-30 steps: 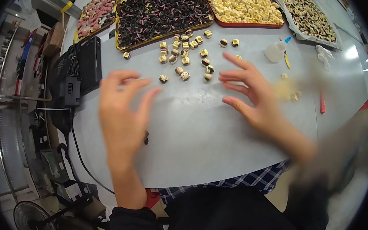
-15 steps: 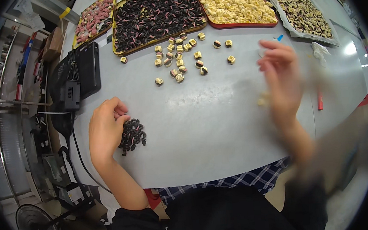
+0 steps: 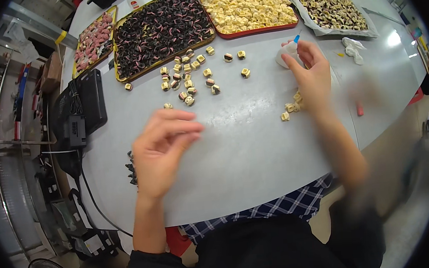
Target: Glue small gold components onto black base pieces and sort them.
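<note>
My right hand is at a small white squeeze bottle with a blue tip, its thumb and fingers around the bottle's side. Just below that hand lies a little group of cream, hollow cube-like pieces, partly covered by it. My left hand hovers over the table, slightly blurred, thumb and fingertips drawn together. Whatever it pinches is too small to make out. Behind its wrist shows the edge of a pile of black curled pieces. Farther off sit several joined cream-and-black pieces.
Along the far side stand a tray of black-and-pink curls, a red-rimmed tray of cream pieces, a lined tray of joined pieces and a tray of pink pieces. A black device with cables lies left; crumpled tissue right.
My left hand has lifted off the black pile and moved right. My right hand has come to the bottle, uncovering some cream pieces. The whole view has shifted a little.
</note>
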The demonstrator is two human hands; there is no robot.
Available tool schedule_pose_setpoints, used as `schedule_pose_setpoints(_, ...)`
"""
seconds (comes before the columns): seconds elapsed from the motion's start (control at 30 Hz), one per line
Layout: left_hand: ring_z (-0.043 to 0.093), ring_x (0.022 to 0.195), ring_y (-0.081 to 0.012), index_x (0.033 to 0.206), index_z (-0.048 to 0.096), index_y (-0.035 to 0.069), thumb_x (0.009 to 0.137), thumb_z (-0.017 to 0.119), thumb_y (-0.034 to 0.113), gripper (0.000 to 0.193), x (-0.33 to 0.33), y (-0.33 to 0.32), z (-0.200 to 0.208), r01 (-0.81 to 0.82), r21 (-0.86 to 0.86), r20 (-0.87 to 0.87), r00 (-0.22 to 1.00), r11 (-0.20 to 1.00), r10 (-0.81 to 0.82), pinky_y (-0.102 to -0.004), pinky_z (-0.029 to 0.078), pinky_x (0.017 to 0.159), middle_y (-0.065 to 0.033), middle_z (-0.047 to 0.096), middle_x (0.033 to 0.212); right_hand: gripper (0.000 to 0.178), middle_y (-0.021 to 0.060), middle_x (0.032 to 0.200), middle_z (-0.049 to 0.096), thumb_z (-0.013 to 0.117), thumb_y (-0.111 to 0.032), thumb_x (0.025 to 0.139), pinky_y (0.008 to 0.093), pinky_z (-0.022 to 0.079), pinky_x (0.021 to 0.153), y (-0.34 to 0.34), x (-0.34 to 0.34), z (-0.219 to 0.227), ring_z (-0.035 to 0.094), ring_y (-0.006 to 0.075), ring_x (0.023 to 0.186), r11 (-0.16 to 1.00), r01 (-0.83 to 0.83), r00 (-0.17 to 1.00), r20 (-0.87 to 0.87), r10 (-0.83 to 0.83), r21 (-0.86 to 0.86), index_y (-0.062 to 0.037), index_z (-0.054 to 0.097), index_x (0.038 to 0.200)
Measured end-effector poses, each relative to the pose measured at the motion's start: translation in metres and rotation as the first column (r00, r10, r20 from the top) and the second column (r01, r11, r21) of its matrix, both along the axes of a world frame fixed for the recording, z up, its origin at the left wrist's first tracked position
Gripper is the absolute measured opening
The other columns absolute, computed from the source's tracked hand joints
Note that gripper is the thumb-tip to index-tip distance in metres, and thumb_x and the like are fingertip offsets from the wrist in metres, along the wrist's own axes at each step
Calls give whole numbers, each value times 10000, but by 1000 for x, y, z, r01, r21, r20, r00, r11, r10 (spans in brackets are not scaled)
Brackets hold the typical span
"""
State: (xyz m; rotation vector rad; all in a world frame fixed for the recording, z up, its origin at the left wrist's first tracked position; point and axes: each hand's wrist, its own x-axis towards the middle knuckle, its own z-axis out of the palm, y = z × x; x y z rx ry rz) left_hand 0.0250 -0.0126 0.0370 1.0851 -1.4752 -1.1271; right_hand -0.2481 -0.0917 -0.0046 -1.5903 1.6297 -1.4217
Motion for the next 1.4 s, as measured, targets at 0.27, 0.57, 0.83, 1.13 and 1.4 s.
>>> schedule_pose_setpoints(0.27,606,903,-206,848,644,-3,720,637,-125,177,-28,12,-25,205,252,-293,948,946,-127,-291,493,790,-129,576,996,297,124,979,617,569,-116,875,262,474,766,8,17,18,602,165,860,945,-250,895,323,308,-210,16,494,1131)
schedule_pose_setpoints(0.57,582,908,-175,856,600,2,656,692,-139,261,-32,11,-37,272,344,-419,901,899,-113,-305,494,811,-125,533,1061,390,150,932,626,585,-358,856,229,460,571,31,12,40,584,119,670,685,-728,503,646,574,-42,-46,465,1055)
schedule_pose_setpoints(0.83,585,900,-164,873,555,1,625,724,-135,330,-34,14,-40,189,197,-346,932,962,-112,-325,504,841,-125,505,1073,463,153,843,621,575,-489,827,164,298,355,38,35,34,454,60,444,822,-569,558,719,414,-31,-76,421,968)
schedule_pose_setpoints(1.13,605,890,-170,921,504,9,617,753,-102,409,-32,15,-38,156,-2,-145,977,988,-155,-293,516,824,-123,507,1019,396,172,717,610,522,-424,862,174,262,314,48,37,36,416,57,402,712,-696,633,542,552,89,-61,385,944)
schedule_pose_setpoints(1.4,609,881,-169,928,492,12,606,767,-90,435,-33,15,-37,175,5,-128,977,985,-173,-288,517,820,-126,507,1016,344,184,715,609,516,-352,868,175,273,319,52,40,33,415,61,390,694,-716,625,505,595,69,-49,369,942)
